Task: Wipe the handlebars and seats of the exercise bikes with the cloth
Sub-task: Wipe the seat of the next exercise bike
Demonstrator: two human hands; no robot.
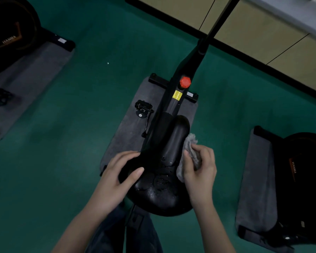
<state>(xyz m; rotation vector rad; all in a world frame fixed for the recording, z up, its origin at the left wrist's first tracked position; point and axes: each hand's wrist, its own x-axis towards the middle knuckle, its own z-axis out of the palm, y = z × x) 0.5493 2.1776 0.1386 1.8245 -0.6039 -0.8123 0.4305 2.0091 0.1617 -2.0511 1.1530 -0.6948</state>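
A black bike seat (pixel 164 172) fills the lower middle of the head view, its wide rear end wet with droplets. My left hand (pixel 120 174) grips the seat's left side, thumb on top and fingers curled round the edge. My right hand (pixel 199 168) holds a crumpled grey cloth (pixel 191 143) against the seat's right side. The black frame (pixel 195 59) runs from the seat up toward the top of the view; the handlebars are out of sight.
The bike stands on a grey mat (pixel 128 128) on green floor, with a red knob (pixel 185 82) on its frame and a pedal (pixel 143 107) at the left. Other bikes on mats stand at the left (pixel 13 33) and right (pixel 303 179). A tan wall (pixel 254 33) runs behind.
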